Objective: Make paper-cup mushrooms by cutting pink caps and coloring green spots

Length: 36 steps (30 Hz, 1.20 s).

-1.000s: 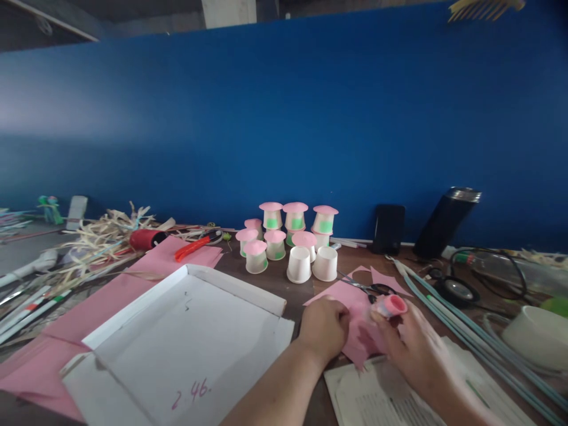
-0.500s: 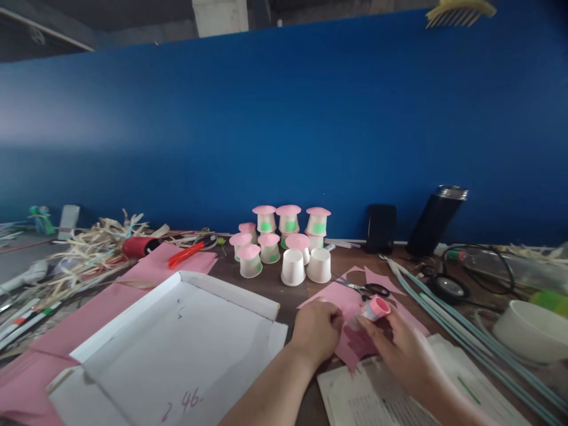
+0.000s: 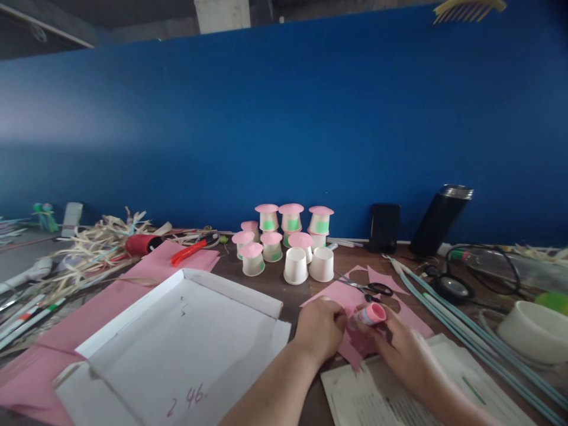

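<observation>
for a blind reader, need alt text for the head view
The right hand holds a pink-capped glue stick against a pink paper piece pinned by the left hand; behind sit paper cups, scissors and a white box lid.

The glue stick (image 3: 370, 314) is pink-capped, over pink paper (image 3: 344, 294). White cups (image 3: 296, 265) stand before pink-topped, green-patched ones (image 3: 290, 218). The wall (image 3: 284, 118) is deep blue.

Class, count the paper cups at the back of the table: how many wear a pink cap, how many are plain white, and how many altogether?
Pink-capped cups: 8
Plain white cups: 2
Total: 10
The right hand holds a pink-ended glue stick; it is not counted.
</observation>
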### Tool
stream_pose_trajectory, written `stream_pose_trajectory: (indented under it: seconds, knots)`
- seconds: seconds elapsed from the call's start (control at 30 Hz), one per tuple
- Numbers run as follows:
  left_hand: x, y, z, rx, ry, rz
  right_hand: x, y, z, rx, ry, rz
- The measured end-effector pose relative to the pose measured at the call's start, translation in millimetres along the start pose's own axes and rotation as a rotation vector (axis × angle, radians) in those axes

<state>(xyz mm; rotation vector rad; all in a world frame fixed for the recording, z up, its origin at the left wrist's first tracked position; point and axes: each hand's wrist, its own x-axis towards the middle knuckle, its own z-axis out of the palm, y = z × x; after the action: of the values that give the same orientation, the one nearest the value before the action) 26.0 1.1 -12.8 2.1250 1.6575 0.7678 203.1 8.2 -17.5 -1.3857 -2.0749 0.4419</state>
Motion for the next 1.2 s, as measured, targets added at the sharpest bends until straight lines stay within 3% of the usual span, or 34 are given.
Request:
stream_pose_trajectory:
  seconds: [0.33,0.47,0.67,1.2]
  knots:
    - [-0.2,0.0,-1.9,0.019,-0.006,0.035,-4.4,4.4,3.6,-0.084,-0.007,-0.136]
    - [0.4,0.3,-2.2,0.006,0.000,0.035,-4.3,13.3,8.6,-0.119,0.040,-0.085]
    - [1.2,-1.0,-1.4,-0.002,0.016,0.008,-3.0,4.9,-7.5,0.015,0.102,0.012]
    - [0.7,2.4,-3.1,0.007,-0.020,-0.032,3.3,-5.7,-4.4,-0.018,0.024,0.065]
